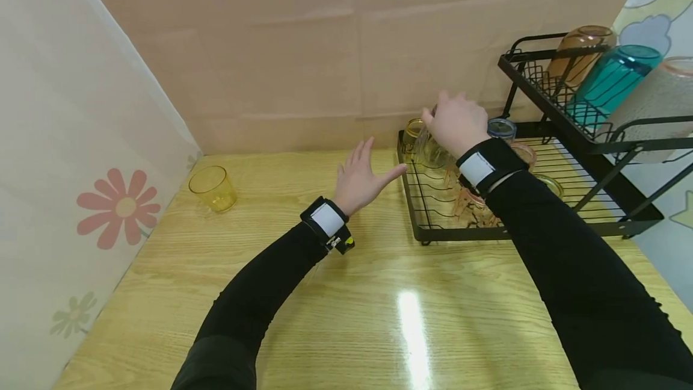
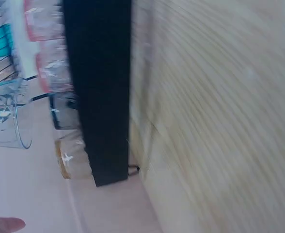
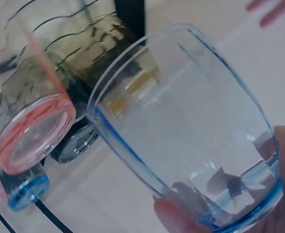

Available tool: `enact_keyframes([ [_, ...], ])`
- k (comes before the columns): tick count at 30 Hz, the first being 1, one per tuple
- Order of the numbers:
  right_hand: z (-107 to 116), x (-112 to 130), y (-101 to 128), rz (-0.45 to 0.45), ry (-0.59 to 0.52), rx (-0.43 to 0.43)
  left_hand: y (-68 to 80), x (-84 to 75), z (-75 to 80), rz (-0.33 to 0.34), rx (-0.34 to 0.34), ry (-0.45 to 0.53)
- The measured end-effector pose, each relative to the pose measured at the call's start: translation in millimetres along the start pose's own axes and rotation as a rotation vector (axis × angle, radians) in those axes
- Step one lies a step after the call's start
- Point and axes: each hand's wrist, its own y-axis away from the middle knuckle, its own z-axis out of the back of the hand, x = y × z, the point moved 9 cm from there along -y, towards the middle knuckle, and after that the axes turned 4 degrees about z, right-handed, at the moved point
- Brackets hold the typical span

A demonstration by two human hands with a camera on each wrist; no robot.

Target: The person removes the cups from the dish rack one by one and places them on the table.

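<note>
My right hand [image 1: 459, 122] is over the left part of a black dish rack [image 1: 460, 235]. Its fingers grip the base end of a clear, blue-tinted drinking glass [image 3: 200, 126], whose mouth points away from the hand. In the left wrist view the same glass [image 2: 7, 116] hangs above the rack's side, tilted. My left hand [image 1: 361, 182] hovers just left of the rack, fingers spread and thumb toward it, holding nothing. Upside down in the rack stand a pink-rimmed glass [image 3: 36, 131], a dark glass [image 3: 79, 141] and a small yellow glass [image 1: 414, 130].
A yellow glass [image 1: 213, 188] sits far left on the wooden table [image 1: 325, 318]. The rack's upper tier [image 1: 547, 104] rises at the right, carrying an amber glass [image 1: 582, 53], a teal glass [image 1: 617, 83] and a clear textured one [image 1: 657, 107]. Paper-covered walls stand behind and left.
</note>
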Motion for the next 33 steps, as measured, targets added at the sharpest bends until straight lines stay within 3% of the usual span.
enact_keyframes([
  [8, 3.2, -18.3, 8.4, -0.040, -0.401, -0.153, -1.0, -0.2, -1.2, 0.142, 0.052, 0.671],
  [12, -13.3, -17.4, 12.1, -0.058, -0.579, -0.224, -0.2, 1.6, -2.8, 0.227, 0.020, 0.878],
  [21, -58.2, 1.2, 12.9, -0.150, -0.889, -0.300, 5.9, 13.1, -0.2, 0.383, -0.151, 1.176],
  [25, -75.7, 17.5, 11.4, -0.161, -1.017, -0.288, 10.9, 21.1, -1.4, 0.474, -0.166, 1.243],
  [33, -95.3, 54.1, 9.0, -0.137, -1.144, -0.248, 18.3, 38.0, 3.8, 0.569, -0.202, 1.351],
])
